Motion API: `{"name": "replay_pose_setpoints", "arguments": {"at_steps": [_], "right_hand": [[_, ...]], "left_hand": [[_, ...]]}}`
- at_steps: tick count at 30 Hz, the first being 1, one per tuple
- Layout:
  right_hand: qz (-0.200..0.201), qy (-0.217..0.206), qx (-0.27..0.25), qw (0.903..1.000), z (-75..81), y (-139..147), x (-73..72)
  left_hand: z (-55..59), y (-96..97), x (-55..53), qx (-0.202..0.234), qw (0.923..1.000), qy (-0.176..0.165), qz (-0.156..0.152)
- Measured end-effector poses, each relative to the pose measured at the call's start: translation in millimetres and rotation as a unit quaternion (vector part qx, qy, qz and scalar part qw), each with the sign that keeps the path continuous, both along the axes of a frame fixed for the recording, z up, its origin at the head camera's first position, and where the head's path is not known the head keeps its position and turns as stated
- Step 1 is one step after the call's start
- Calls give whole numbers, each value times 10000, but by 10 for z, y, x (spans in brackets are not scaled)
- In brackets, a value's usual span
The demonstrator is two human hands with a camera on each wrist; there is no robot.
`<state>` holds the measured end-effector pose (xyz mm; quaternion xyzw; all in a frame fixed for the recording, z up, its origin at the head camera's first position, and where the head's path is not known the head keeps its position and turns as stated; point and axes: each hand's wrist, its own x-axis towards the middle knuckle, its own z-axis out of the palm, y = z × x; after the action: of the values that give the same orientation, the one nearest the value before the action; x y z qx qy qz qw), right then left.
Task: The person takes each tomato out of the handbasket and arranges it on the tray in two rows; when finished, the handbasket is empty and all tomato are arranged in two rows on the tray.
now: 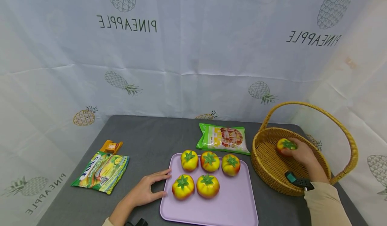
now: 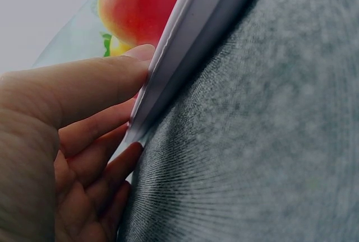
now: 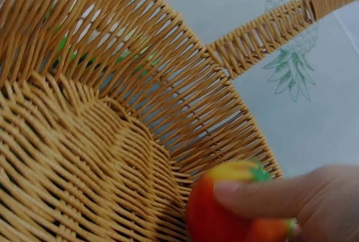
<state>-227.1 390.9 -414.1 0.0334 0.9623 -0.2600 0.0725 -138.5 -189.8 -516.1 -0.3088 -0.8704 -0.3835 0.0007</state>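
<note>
Inside the wicker basket (image 1: 266, 172), my right hand (image 1: 302, 152) grips a yellow-and-red persimmon (image 1: 283, 145) with a green leafy top. The right wrist view shows the thumb pressed on this persimmon (image 3: 219, 219), close to the basket's woven wall (image 3: 185, 96). My left hand (image 1: 148, 189) rests at the left edge of a lilac tray (image 1: 229, 205), thumb and fingertips touching its rim. In the left wrist view the fingers (image 2: 104, 82) are fairly straight along the tray's side (image 2: 179, 57). Several persimmons (image 1: 208, 186) sit on the tray in two rows.
Behind the tray lies a green-edged food packet (image 1: 225, 138), near the basket. At the left of the dark grey table (image 1: 151, 135) are a green-and-yellow snack bag (image 1: 102, 172) and a small orange packet (image 1: 111, 147). The basket's tall handle (image 1: 341, 125) arches over its opening.
</note>
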Motion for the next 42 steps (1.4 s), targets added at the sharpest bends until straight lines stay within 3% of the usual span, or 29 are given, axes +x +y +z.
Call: {"name": "replay_pose_setpoints", "arguments": {"at_steps": [13, 23, 29, 36, 42], "right_hand": [[278, 427, -77, 9987, 121, -203, 72], [606, 877, -365, 9936, 235, -489, 282], [605, 1019, -635, 9909, 264, -698, 437], [650, 1420, -671, 9855, 207, -924, 602], [732, 1970, -758, 9747, 81, -1132, 784]], "left_hand": [[-8, 2, 1, 90, 9998, 137, -80], [-3, 5, -6, 149, 9997, 168, -20], [-4, 5, -1, 160, 9997, 174, -42], [-6, 3, 1, 132, 9999, 80, -45], [-5, 3, -6, 120, 9999, 103, -12]]}}
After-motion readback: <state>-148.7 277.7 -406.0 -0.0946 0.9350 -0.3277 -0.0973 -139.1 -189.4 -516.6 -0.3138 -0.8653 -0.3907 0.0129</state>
